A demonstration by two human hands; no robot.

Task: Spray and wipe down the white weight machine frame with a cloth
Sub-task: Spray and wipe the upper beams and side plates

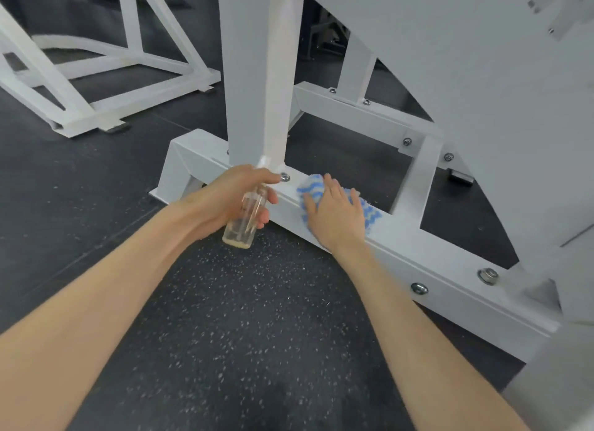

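The white weight machine frame (405, 247) has a low base beam running from centre left to lower right, with a thick upright post (257, 77) rising from it. My left hand (231, 199) grips a small clear spray bottle (246, 218), nearly empty, just in front of the beam near a bolt. My right hand (337, 215) presses flat with straight fingers on a blue-and-white striped cloth (369, 213) lying on top of the beam, right of the post.
Dark speckled rubber floor (241, 334) lies in front of the beam. A second white machine frame (96, 77) stands at the upper left. A large white panel (482, 77) of the machine fills the upper right. Bolts (419, 288) stud the beam.
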